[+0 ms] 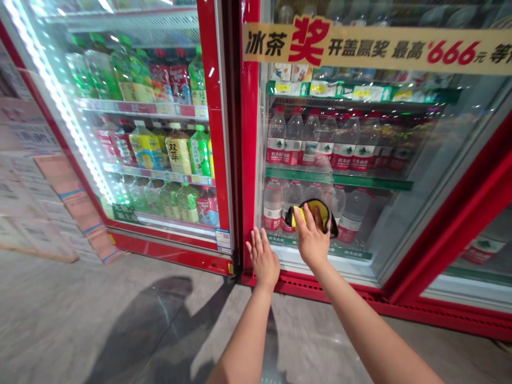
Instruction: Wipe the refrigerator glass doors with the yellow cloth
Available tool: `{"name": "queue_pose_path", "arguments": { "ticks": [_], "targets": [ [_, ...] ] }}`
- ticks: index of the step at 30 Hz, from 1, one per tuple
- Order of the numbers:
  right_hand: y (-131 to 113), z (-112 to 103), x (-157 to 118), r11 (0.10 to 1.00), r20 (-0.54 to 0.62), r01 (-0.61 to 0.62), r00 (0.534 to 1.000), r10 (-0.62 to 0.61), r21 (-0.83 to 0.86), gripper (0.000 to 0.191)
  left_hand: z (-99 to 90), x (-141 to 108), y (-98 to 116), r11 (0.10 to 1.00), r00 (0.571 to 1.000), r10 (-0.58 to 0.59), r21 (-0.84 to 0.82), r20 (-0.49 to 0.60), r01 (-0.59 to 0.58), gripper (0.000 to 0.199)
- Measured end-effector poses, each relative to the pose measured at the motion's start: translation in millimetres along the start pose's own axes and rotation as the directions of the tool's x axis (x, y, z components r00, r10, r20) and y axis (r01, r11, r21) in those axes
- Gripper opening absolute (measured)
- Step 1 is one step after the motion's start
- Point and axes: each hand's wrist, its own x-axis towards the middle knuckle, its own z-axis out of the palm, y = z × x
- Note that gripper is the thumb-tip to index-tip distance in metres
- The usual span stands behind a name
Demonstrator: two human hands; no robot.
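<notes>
My right hand (314, 240) presses a yellow and black cloth (320, 212) against the glass door (340, 200) of a red-framed drinks fridge, low down in front of the bottom shelf. Part of the cloth is hidden under the fingers. To its left, my left hand (264, 260) rests with fingers stretched out on the lower left part of the red door frame (251, 160) and the glass edge. It holds nothing. Behind the glass stand water bottles (294, 136) with red caps and red-and-white labels.
A second lit fridge (210, 106) with bottled drinks stands to the left. Stacked cartons (48, 176) line the far left. A yellow banner (376, 47) runs across the upper glass. Grey floor tiles (132, 320) lie below, and another red frame (460, 213) is at right.
</notes>
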Motion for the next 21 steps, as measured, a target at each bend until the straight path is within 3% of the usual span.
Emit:
{"name": "queue_pose_path", "arguments": {
  "ticks": [3, 7, 9, 11, 13, 15, 18, 21],
  "targets": [
    [4.8, 14.6, -29.4, 0.998, 0.104, 0.070, 0.992, -0.070, 0.002, 0.072, -3.5, 9.1, 3.2, 0.999, 1.000, -0.009, -0.032, -0.027, 0.008, 0.085],
    [15.9, 3.0, -11.3, 0.965, 0.144, 0.256, 0.955, -0.261, 0.054, 0.074, -2.5, 16.7, 11.2, 0.998, 0.997, -0.015, -0.061, -0.071, 0.011, 0.084],
    [34.4, -9.6, 3.8, 0.981, 0.077, 0.194, 0.978, -0.195, 0.029, 0.072, 0.2, 18.2, 19.6, 0.997, 0.997, 0.007, -0.075, -0.076, -0.013, 0.084],
    [59.0, -15.3, 5.0, 1.000, -0.028, 0.020, 0.999, -0.020, 0.010, 0.068, 2.6, 18.5, 30.5, 0.994, 0.997, 0.047, -0.094, -0.065, -0.053, 0.084],
    [81.7, -9.5, -11.2, 0.988, -0.134, -0.146, 0.979, 0.152, 0.055, 0.063, 4.2, 18.1, 42.3, 0.987, 0.993, 0.111, -0.113, -0.048, -0.116, 0.085],
    [94.0, 4.7, -36.6, 0.963, -0.205, -0.233, 0.944, 0.258, 0.135, 0.062, 5.0, 17.8, 53.5, 0.973, 0.981, 0.192, -0.124, -0.035, -0.195, 0.086],
    [91.4, 20.0, -62.2, 0.955, -0.171, -0.263, 0.943, 0.284, 0.136, 0.070, 5.7, 18.8, 68.1, 0.942, 0.952, 0.306, -0.136, -0.021, -0.306, 0.087],
    [91.2, 7.5, -53.6, 0.980, -0.033, -0.197, 0.980, 0.197, 0.011, 0.077, 7.0, 22.4, 82.5, 0.917, 0.928, 0.373, -0.147, -0.009, -0.370, 0.086]
  ]
}}
